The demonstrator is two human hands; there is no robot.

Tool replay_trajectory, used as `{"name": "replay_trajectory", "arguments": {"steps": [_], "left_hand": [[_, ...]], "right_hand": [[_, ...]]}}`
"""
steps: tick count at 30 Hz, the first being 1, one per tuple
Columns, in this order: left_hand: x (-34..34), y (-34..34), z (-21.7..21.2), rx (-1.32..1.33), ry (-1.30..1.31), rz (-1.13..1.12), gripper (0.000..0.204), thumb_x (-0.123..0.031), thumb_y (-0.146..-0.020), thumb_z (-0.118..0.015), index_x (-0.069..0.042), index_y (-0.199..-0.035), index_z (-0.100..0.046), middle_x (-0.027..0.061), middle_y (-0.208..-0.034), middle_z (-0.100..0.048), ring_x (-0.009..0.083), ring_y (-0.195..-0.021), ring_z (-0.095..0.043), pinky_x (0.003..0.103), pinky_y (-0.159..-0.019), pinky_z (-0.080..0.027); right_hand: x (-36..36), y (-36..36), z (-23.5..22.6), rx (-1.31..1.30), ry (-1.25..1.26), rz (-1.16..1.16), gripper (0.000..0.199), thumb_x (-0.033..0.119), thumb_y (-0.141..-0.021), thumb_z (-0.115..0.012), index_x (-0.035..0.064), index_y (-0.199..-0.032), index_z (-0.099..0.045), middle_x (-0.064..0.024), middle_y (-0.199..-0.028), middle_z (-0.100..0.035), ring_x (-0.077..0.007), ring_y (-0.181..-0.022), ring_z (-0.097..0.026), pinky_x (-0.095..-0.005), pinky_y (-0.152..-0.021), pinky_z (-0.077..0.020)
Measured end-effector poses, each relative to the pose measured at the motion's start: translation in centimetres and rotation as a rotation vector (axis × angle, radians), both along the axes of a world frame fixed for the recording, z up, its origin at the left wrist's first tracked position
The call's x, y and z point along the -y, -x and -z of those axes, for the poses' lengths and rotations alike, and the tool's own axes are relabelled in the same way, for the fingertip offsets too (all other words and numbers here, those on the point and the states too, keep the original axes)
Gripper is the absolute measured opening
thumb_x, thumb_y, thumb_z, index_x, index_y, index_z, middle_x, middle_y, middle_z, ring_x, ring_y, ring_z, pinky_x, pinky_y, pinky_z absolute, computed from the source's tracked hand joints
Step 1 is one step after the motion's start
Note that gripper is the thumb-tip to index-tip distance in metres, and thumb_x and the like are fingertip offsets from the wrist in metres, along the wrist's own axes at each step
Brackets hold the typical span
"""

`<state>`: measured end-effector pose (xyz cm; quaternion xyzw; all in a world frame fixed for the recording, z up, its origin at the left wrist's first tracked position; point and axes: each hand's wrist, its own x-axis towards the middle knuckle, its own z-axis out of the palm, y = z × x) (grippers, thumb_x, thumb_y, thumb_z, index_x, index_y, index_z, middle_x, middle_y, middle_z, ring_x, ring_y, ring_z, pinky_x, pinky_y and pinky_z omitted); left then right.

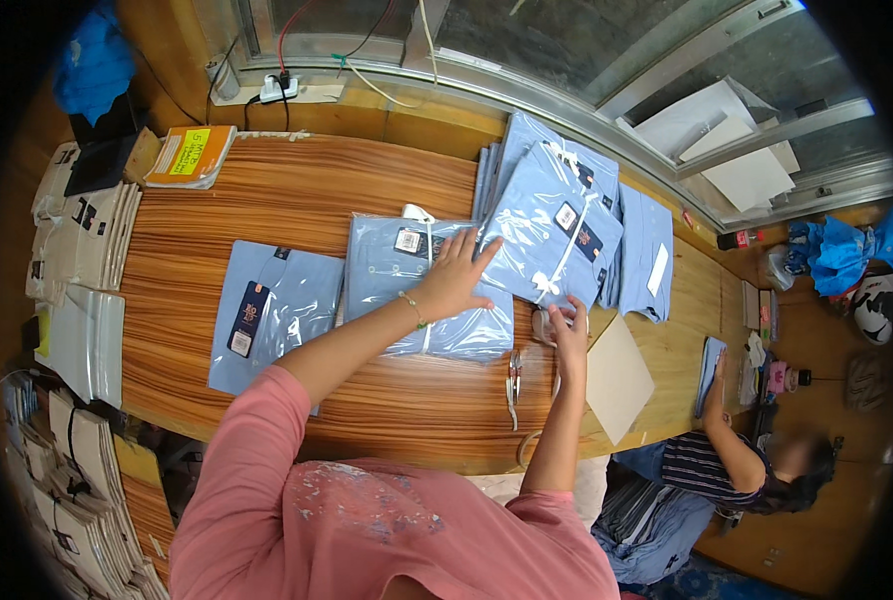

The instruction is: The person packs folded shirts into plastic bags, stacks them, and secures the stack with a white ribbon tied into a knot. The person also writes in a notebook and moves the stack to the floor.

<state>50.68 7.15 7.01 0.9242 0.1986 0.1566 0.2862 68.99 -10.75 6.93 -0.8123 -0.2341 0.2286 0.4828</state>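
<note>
- Left hand (454, 275) lies flat, fingers spread, on the bagged blue shirt (417, 290) mid-worktop (297, 190), likely pinning the slippery plastic down.
- Right hand (570, 330) has its fingers pinched on a roll of clear tape (547, 325) (beside the shirt's edge), scissors (514, 380) close by.

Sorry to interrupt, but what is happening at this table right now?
A person in a pink top presses the left hand flat on a bagged light-blue folded shirt on the wooden table. The right hand fingers a small clear item at the table's near edge; what it is I cannot tell. More bagged shirts are stacked beyond, scissors lie nearby, and a co-worker sits to the right.
</note>
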Motion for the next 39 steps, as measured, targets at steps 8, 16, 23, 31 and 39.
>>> {"name": "replay_trajectory", "arguments": {"steps": [8, 16, 23, 31, 39], "left_hand": [[-4.4, -5.8, 1.2, 0.299, 0.442, -0.178, 0.086, -0.028, -0.071, -0.074, 0.007, -0.133, -0.027, 0.0291, -0.129, -0.04, 0.0386, -0.123, -0.039, 0.039, -0.102, -0.033], [-4.9, -8.0, 2.0, 0.416, 0.719, -0.269, 0.066, -0.025, -0.073, -0.074, 0.007, -0.12, -0.041, 0.0222, -0.116, -0.052, 0.0288, -0.107, -0.052, 0.034, -0.093, -0.04], [-10.1, -11.4, 2.5, 0.446, 0.896, -0.347, 0.063, -0.032, -0.081, -0.067, 0.006, -0.121, -0.037, 0.0213, -0.116, -0.05, 0.0263, -0.11, -0.048, 0.034, -0.093, -0.039], [-7.2, -11.2, 2.4, 0.457, 0.691, -0.357, 0.063, -0.041, -0.079, -0.065, 0.009, -0.108, -0.041, 0.0284, -0.11, -0.047, 0.0374, -0.107, -0.046, 0.041, -0.093, -0.037], [-6.8, -12.5, 2.1, 0.405, 0.784, -0.519, 0.074, -0.045, -0.076, -0.066, 0.009, -0.116, -0.036, 0.0309, -0.12, -0.038, 0.0391, -0.115, -0.038, 0.042, -0.098, -0.032]], "right_hand": [[-2.3, -7.8, 2.0, 0.402, 0.195, 0.189, 0.068, 0.038, -0.08, -0.066, -0.0065, -0.126, -0.042, -0.0249, -0.121, -0.05, -0.0333, -0.112, -0.048, -0.0385, -0.095, -0.0364], [-3.7, -10.9, -1.5, 0.069, -0.056, 0.159, 0.07, 0.039, -0.078, -0.069, -0.0095, -0.123, -0.047, -0.0191, -0.116, -0.055, -0.0248, -0.109, -0.051, -0.0304, -0.092, -0.0378], [-8.8, -13.8, -3.4, 0.014, 0.157, -0.049, 0.081, 0.046, -0.084, -0.059, -0.0144, -0.13, -0.034, -0.023, -0.133, -0.041, -0.0275, -0.121, -0.04, -0.032, -0.101, -0.0298], [-8.3, -13.9, -0.4, 0.174, 0.109, 0.06, 0.081, 0.051, -0.085, -0.054, -0.0149, -0.129, -0.036, -0.032, -0.13, -0.041, -0.0347, -0.124, -0.04, -0.0335, -0.103, -0.0291], [-9.0, -13.5, -2.8, 0.434, 0.38, 0.069, 0.078, 0.057, -0.086, -0.045, -0.0086, -0.129, -0.038, -0.0348, -0.117, -0.051, -0.0443, -0.114, -0.048, -0.0406, -0.096, -0.0375]]}}
